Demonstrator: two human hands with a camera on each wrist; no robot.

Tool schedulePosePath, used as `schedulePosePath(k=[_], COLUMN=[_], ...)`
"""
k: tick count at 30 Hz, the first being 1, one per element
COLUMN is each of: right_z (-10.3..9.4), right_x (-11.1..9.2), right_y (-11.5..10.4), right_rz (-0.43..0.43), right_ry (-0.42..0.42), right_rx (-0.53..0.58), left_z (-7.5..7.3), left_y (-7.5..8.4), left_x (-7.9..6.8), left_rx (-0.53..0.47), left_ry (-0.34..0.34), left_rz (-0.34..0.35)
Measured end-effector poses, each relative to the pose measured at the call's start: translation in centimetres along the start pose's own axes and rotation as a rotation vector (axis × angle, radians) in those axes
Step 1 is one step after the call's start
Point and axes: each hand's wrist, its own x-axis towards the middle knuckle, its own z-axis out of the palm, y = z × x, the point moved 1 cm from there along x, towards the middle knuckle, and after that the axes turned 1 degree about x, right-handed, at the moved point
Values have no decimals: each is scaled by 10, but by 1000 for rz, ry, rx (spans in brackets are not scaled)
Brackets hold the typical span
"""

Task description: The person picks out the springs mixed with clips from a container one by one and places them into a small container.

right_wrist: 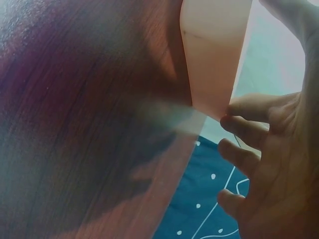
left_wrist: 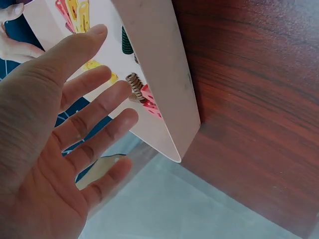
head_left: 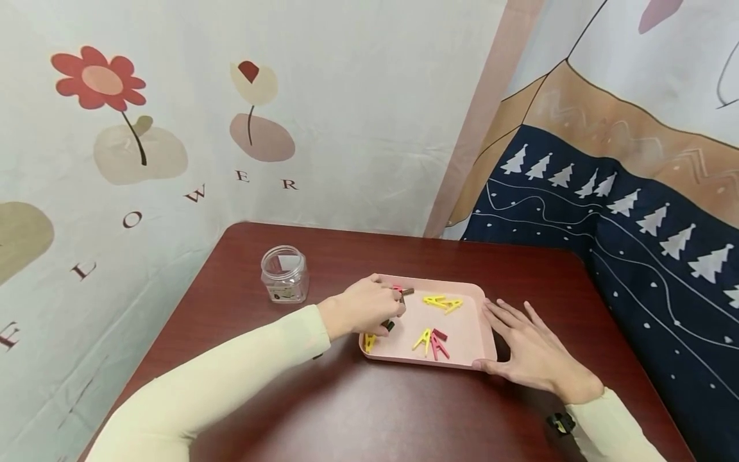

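Touching the pink tray (head_left: 466, 326), the splayed right hand (head_left: 531, 350) faces the left hand (head_left: 369, 307), spread over clothespins (head_left: 370, 344).

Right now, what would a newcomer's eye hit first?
The pink tray on the reddish-brown table, holding yellow and pink clothespins and coil springs. The left hand is over its left side; the right hand touches its right edge. A clear jar stands left of the tray.

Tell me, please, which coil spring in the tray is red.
The red coil spring beside the pink clothespin near the front edge of the tray; the brown springs and dark green spring lie by the left hand.
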Motion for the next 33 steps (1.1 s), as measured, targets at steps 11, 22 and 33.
schedulePosePath(k=[11,22,33], right_z=[3,0,0], right_x=[-4,-2,0], right_y=[-1,-2,-2], right_rz=[-3,-2,2], right_ry=[1,2,-4], right_rx=[-2,6,13], left_z=[4,2,3], left_y=[14,16,19], left_x=[13,16,17], left_rx=[94,135,139], left_ry=[-46,-74,-76], left_rz=[13,1,-12])
